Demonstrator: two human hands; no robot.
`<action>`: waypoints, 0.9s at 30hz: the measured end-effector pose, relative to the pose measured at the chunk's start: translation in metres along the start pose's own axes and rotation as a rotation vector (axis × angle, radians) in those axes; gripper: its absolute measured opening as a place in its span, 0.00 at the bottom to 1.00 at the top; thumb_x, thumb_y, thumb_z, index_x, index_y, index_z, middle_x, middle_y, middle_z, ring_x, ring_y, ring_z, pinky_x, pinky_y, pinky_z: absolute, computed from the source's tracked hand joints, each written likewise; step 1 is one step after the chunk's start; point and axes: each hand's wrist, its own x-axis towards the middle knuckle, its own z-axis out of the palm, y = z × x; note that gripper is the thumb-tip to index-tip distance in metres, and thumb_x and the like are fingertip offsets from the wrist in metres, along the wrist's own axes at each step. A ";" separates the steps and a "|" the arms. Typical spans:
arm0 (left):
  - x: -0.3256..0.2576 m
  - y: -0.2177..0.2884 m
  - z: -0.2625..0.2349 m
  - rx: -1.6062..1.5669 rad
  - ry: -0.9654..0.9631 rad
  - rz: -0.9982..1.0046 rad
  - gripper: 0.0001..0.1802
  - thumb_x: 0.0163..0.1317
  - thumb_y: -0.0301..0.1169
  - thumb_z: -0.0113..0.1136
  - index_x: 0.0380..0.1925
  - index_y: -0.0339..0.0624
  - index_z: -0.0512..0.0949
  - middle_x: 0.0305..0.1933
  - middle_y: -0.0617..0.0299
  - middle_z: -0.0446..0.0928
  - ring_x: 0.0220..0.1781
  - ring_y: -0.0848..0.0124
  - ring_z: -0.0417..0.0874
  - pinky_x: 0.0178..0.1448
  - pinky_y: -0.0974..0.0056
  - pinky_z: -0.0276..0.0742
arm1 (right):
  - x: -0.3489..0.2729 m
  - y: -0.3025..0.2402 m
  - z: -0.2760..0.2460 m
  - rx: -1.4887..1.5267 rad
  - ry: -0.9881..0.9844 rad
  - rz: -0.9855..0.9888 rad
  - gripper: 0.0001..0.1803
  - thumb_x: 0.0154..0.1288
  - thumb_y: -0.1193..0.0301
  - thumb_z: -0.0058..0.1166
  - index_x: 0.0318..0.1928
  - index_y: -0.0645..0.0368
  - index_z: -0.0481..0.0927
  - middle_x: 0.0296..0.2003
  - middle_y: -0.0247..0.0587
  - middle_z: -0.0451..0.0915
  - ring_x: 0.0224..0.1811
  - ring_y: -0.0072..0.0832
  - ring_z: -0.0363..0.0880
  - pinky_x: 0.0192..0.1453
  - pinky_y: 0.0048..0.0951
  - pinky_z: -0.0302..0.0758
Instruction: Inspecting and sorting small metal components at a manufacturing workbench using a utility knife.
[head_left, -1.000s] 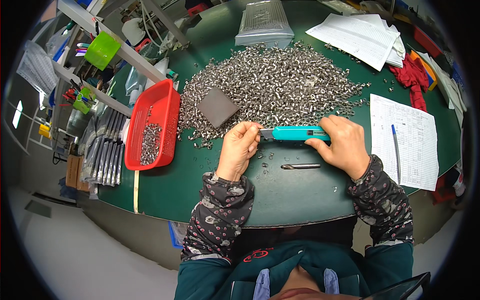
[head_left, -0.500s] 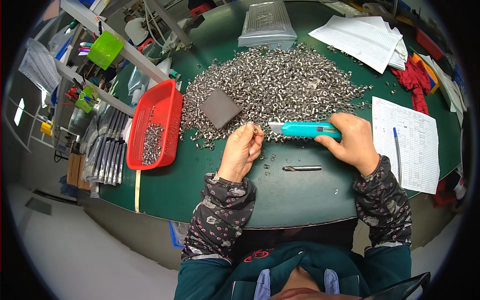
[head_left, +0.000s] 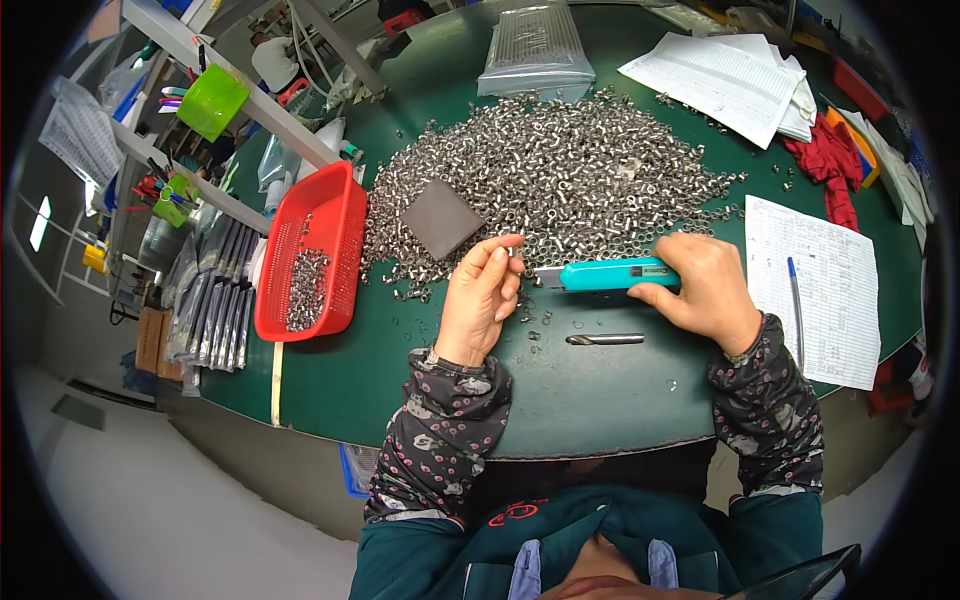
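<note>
My right hand is wrapped round the handle of a teal utility knife. Its short blade points left, ending close to the fingers of my left hand. Thumb and index finger of that left hand pinch a small metal ring, now mostly hidden between the fingertips. Just beyond both hands spreads a large pile of small silvery metal rings. A dark grey square block rests at the pile's near left part. Below the knife, a drill bit lies on the green table.
A red basket with some metal rings stands left of the pile. At right lie a printed sheet with a blue pen, and a red cloth. More papers and a bagged bundle are at the back.
The knife has shifted slightly left and down, its blade now lower beside my left fingers. My left index finger has stretched out over the ring, which showed plainly before.
</note>
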 end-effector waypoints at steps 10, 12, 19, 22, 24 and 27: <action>0.002 -0.004 -0.002 -0.023 -0.053 0.040 0.08 0.62 0.28 0.45 0.41 0.40 0.69 0.30 0.62 0.70 0.21 0.83 0.64 0.15 0.82 0.57 | 0.000 -0.001 0.001 0.001 -0.017 0.016 0.19 0.42 0.59 0.61 0.20 0.60 0.69 0.16 0.42 0.68 0.20 0.39 0.70 0.22 0.36 0.65; 0.002 -0.004 -0.003 -0.008 -0.055 0.046 0.07 0.62 0.28 0.46 0.40 0.41 0.68 0.31 0.62 0.71 0.21 0.82 0.64 0.15 0.81 0.57 | 0.000 -0.001 0.002 0.010 -0.015 0.019 0.19 0.42 0.59 0.61 0.21 0.60 0.70 0.16 0.41 0.68 0.20 0.39 0.70 0.22 0.36 0.65; 0.002 -0.005 -0.004 -0.040 -0.071 0.027 0.07 0.62 0.27 0.45 0.39 0.40 0.69 0.32 0.61 0.71 0.22 0.82 0.65 0.15 0.81 0.58 | 0.000 0.001 0.002 0.023 -0.013 0.039 0.18 0.43 0.59 0.61 0.22 0.59 0.71 0.16 0.41 0.69 0.20 0.38 0.71 0.22 0.35 0.65; 0.001 -0.004 -0.004 -0.039 -0.073 0.022 0.07 0.62 0.27 0.45 0.39 0.40 0.69 0.32 0.61 0.71 0.22 0.82 0.66 0.15 0.81 0.59 | -0.001 0.000 0.003 0.024 -0.011 0.043 0.17 0.43 0.59 0.61 0.22 0.59 0.71 0.16 0.40 0.69 0.20 0.38 0.71 0.23 0.35 0.65; 0.001 -0.004 -0.004 -0.035 -0.073 0.020 0.07 0.62 0.28 0.45 0.39 0.40 0.69 0.32 0.61 0.71 0.22 0.82 0.65 0.15 0.80 0.59 | -0.001 -0.001 0.002 0.024 -0.015 0.051 0.17 0.43 0.59 0.61 0.23 0.59 0.72 0.16 0.41 0.70 0.21 0.38 0.71 0.23 0.35 0.66; 0.001 -0.004 -0.003 -0.037 -0.089 0.003 0.08 0.63 0.29 0.45 0.39 0.39 0.69 0.32 0.62 0.70 0.22 0.82 0.65 0.15 0.80 0.59 | -0.001 0.000 0.003 0.036 0.000 0.074 0.17 0.43 0.59 0.60 0.23 0.59 0.72 0.17 0.41 0.70 0.21 0.39 0.72 0.23 0.35 0.66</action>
